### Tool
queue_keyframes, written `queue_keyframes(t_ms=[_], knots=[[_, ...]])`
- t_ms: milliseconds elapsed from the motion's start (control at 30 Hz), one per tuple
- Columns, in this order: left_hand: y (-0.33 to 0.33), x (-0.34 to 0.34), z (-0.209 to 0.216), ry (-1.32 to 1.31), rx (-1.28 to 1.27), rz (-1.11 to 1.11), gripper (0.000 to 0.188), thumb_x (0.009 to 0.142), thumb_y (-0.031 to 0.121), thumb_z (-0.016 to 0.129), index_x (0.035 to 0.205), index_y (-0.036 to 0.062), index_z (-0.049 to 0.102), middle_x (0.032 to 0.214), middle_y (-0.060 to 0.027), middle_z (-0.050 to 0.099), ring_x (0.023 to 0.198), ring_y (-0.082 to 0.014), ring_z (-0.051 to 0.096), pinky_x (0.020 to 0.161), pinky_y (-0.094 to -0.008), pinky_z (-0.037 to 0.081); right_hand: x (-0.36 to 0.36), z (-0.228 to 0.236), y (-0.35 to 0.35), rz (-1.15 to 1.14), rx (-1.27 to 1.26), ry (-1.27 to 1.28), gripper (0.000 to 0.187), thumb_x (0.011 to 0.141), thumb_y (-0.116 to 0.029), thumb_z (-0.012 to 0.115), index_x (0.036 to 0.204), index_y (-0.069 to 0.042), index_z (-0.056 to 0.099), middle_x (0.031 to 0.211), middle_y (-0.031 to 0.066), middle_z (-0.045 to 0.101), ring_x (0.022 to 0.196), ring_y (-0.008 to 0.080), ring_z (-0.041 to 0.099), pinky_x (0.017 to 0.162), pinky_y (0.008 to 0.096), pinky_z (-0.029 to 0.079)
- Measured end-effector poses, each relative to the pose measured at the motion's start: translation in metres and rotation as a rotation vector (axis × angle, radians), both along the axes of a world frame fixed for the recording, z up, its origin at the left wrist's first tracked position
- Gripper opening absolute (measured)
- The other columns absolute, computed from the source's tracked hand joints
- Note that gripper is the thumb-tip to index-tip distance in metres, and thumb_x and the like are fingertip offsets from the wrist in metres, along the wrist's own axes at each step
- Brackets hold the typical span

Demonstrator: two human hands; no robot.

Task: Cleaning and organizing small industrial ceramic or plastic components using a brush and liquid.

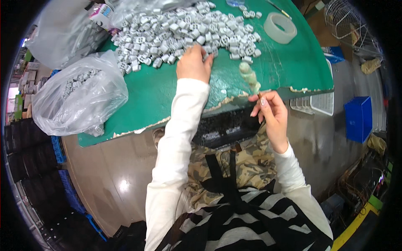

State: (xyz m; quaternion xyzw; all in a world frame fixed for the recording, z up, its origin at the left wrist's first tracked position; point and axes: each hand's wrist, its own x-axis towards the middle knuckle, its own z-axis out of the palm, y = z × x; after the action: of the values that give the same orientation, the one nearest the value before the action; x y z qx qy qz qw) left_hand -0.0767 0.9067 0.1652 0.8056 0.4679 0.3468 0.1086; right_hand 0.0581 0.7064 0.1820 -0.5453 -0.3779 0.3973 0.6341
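Note:
A heap of small light-grey plastic parts (161,35), some with square openings, covers the far middle of the green table top (155,92). My left hand (193,66) is at the heap's near edge, its fingers bent and its thumb beside a grey part. The fingertips are partly hidden among the parts. Nearer the table's front edge, my right hand (273,117) pinches the thin handle of a swab-like stick (250,78). Its lumpy, pale greenish head points away from me over the table, apart from the heap.
A clear bag (98,94) of grey parts lies at the left, with another plastic bag (63,33) behind it. A clear tape roll (279,28) lies at the far right. The table's front edge is chipped. Beyond it stand a white basket (322,102) and a blue bin (358,119).

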Motion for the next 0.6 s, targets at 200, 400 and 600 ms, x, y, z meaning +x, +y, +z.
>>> queue_keyframes(t_ms=[200,400,600], knots=[[-0.054,-0.049,0.015,-0.111,-0.069,-0.457,0.019,0.073,0.004,0.079,0.083,0.0054,0.063,0.081,-0.0058,0.063,0.066,-0.0218,0.063,0.061,-0.0319,0.052,0.035,-0.003,0.02,-0.045,-0.044,-0.055,0.012,0.102,-0.016,0.051,0.097,-0.005,0.052,0.086,0.0012,0.061,0.062,0.0027,0.044,0.054,0.0184,0.035],[-0.063,-0.069,0.021,-0.076,-0.014,-0.493,0.021,0.07,0.0,0.077,0.088,0.0087,0.07,0.098,-0.0069,0.065,0.087,-0.0246,0.065,0.071,-0.0343,0.053,0.018,-0.001,0.123,-0.112,-0.069,-0.586,0.033,0.081,-0.02,0.079,0.093,-0.003,0.053,0.076,0.001,0.05,0.063,0.0108,0.047,0.057,0.0298,0.038],[-0.067,-0.069,0.011,-0.179,-0.027,-0.428,0.03,0.066,0.0,0.08,0.092,0.0053,0.067,0.094,-0.0075,0.068,0.087,-0.027,0.065,0.076,-0.0357,0.052,-0.013,0.019,0.157,-0.096,0.041,-0.855,0.04,0.072,-0.012,0.079,0.096,-0.002,0.048,0.088,0.0145,0.064,0.084,0.0385,0.063,0.071,0.0459,0.048]])
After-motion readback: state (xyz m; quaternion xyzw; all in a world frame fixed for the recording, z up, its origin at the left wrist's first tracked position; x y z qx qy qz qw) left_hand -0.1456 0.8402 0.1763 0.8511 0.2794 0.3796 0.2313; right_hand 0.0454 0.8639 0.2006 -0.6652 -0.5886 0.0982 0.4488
